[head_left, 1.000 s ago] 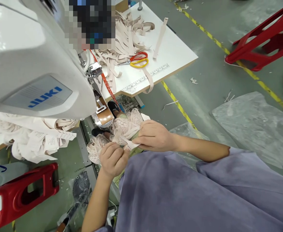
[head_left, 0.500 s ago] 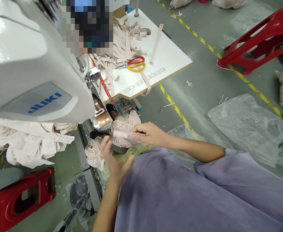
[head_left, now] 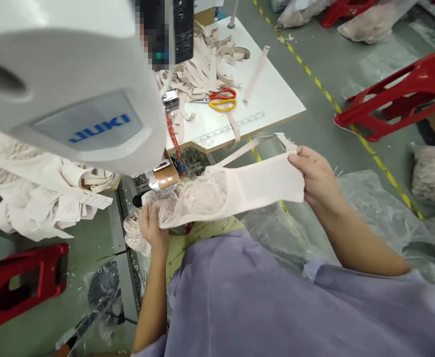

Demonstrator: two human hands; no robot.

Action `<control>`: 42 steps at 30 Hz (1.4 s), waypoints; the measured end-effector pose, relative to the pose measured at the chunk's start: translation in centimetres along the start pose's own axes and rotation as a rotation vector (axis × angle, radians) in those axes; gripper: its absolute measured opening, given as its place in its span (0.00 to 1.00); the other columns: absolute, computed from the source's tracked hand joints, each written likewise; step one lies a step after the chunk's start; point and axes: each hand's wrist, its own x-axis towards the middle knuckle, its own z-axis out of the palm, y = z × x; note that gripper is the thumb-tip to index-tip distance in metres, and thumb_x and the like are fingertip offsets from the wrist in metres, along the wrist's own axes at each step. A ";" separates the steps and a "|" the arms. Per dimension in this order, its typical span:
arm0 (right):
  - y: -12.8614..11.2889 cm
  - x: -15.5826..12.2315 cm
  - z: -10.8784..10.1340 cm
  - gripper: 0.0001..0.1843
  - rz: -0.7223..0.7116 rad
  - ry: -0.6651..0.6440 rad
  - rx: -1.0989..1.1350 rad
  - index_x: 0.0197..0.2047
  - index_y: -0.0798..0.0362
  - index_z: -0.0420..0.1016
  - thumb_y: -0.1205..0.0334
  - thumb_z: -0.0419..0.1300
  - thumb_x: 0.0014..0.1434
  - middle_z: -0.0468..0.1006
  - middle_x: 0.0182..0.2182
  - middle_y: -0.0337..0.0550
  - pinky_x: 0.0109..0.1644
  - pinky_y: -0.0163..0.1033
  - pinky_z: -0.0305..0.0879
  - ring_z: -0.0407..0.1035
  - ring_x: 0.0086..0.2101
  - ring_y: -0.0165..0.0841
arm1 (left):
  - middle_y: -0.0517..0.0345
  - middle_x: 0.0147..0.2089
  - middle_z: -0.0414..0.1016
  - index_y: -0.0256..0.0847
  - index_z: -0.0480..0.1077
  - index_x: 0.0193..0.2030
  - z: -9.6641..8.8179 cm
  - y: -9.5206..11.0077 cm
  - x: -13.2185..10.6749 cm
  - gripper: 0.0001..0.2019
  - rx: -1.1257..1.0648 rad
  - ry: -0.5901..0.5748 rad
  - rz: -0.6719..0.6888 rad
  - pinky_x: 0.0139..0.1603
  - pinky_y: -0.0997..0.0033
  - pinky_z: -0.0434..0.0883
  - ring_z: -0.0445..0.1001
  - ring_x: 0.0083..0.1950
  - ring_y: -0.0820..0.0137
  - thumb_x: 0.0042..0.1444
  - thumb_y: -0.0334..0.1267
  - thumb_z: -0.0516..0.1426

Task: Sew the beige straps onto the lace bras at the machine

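A pale pink lace garment piece (head_left: 236,191) is stretched out flat between my two hands, below the sewing machine. My right hand (head_left: 316,178) is closed on its plain right end, from which a thin strap (head_left: 256,145) trails up and left. My left hand (head_left: 151,227) grips the lacy left end near the machine's base. A bunched bit of lace (head_left: 134,238) hangs beside that hand. The white sewing machine (head_left: 69,84) fills the upper left of the view.
The white table (head_left: 273,106) holds a heap of beige straps (head_left: 202,69) and red-and-yellow scissors (head_left: 221,99). Pale fabric with labels (head_left: 35,198) hangs at left. Red plastic stools (head_left: 396,94) (head_left: 13,285) stand on the floor, with clear plastic bags (head_left: 384,208) at right.
My right hand has swung out to the right, pulling the bunched garment open and flat. My left hand, open half a second ago, has closed on the lacy end.
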 end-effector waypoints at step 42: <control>7.8 -4.3 21.4 0.45 -0.118 -1.525 -0.126 0.67 0.54 0.62 0.35 0.63 0.56 0.70 0.61 0.58 0.56 0.44 0.68 0.69 0.57 0.42 | 0.54 0.19 0.72 0.43 0.78 0.26 -14.9 7.6 -7.2 0.27 -0.781 -0.481 -0.089 0.34 0.62 0.73 0.73 0.25 0.64 0.58 0.64 0.55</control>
